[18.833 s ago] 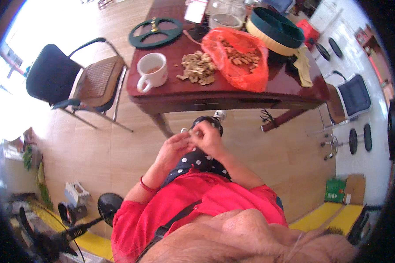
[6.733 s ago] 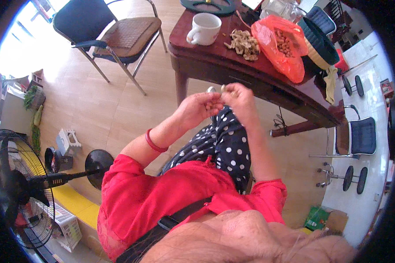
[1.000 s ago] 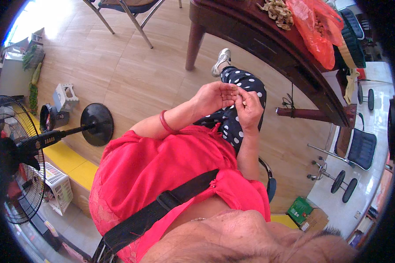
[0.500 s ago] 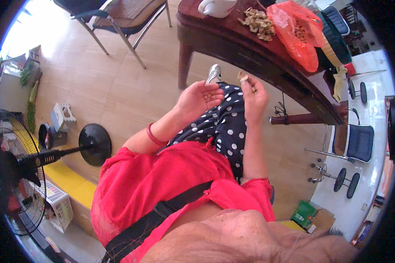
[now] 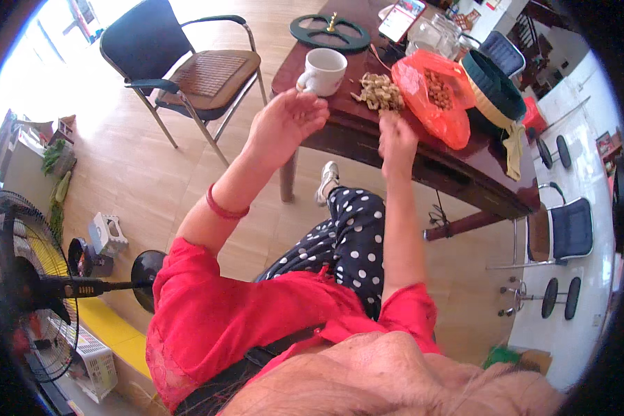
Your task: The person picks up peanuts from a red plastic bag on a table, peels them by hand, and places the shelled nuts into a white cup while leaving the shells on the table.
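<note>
Head view: my right hand (image 5: 396,136) reaches to the pile of peanut shells (image 5: 380,91) at the near edge of the dark table (image 5: 464,170), fingers bunched; whether they pinch anything, I cannot tell. My left hand (image 5: 285,122) hovers loosely cupped, fingers apart, just in front of the white mug (image 5: 322,71), beside that pile. The orange bag (image 5: 438,97) lies just right of the pile. I judge it best to release low onto the pile, clear of the mug.
</note>
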`<state>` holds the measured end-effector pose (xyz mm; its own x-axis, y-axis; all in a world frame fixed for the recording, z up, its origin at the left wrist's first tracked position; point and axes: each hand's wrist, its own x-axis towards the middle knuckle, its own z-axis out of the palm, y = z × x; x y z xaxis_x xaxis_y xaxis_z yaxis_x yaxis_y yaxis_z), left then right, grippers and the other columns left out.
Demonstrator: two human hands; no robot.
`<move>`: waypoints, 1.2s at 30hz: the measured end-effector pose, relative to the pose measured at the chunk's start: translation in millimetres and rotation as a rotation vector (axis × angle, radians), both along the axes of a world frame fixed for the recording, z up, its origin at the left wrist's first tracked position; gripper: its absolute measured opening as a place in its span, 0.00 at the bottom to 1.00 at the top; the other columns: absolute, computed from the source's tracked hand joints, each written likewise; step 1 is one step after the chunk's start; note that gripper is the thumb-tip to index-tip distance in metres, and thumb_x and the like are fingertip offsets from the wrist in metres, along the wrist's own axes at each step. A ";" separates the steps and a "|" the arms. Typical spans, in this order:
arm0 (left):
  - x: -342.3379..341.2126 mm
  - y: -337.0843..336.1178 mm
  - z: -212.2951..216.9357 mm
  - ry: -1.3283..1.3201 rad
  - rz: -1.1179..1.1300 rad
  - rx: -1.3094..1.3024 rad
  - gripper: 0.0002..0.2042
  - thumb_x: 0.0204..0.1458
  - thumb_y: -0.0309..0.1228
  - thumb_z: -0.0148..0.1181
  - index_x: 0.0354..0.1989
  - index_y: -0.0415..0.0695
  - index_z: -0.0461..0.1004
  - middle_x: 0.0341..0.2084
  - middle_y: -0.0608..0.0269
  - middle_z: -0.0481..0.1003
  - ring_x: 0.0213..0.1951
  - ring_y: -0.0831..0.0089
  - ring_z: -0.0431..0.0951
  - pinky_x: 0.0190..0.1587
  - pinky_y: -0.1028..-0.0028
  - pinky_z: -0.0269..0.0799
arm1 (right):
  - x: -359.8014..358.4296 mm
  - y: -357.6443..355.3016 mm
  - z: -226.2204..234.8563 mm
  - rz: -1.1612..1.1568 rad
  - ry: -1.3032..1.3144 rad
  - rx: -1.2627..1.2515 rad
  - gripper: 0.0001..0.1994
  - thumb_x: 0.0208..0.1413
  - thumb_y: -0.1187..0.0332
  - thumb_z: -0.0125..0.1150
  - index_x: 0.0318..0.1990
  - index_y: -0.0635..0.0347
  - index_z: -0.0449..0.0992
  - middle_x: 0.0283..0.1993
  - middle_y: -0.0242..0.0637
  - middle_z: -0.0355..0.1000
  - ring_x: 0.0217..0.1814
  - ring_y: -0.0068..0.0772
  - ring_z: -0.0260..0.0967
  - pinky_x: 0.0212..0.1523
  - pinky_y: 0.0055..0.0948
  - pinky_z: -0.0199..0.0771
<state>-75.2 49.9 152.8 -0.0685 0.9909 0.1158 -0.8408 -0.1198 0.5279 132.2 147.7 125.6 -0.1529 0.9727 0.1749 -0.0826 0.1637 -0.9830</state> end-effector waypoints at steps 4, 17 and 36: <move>6.4 57.5 53.7 0.291 0.294 0.110 0.17 0.59 0.36 0.41 0.40 0.31 0.68 0.36 0.49 0.72 0.41 0.61 0.73 0.45 0.67 0.71 | 2.5 -57.7 -45.9 0.165 0.347 -0.405 0.05 0.51 0.69 0.57 0.29 0.61 0.72 0.16 0.21 0.57 0.13 0.12 0.49 0.13 0.15 0.44; 48.1 35.2 8.2 1.370 0.737 0.332 0.07 0.45 0.32 0.59 0.29 0.42 0.76 0.27 0.55 0.75 0.31 0.59 0.74 0.36 0.67 0.69 | 23.8 -87.1 -112.5 0.346 1.193 -0.849 0.12 0.53 0.68 0.47 0.40 0.67 0.72 0.37 0.38 0.73 0.39 0.34 0.71 0.32 0.24 0.72; 101.7 -73.0 -90.1 1.889 0.643 0.316 0.09 0.40 0.33 0.61 0.31 0.50 0.77 0.28 0.67 0.70 0.33 0.65 0.67 0.38 0.65 0.58 | 16.6 -127.6 -93.6 0.489 1.119 -0.805 0.25 0.54 0.56 0.43 0.53 0.66 0.67 0.56 0.48 0.64 0.60 0.44 0.58 0.61 0.39 0.57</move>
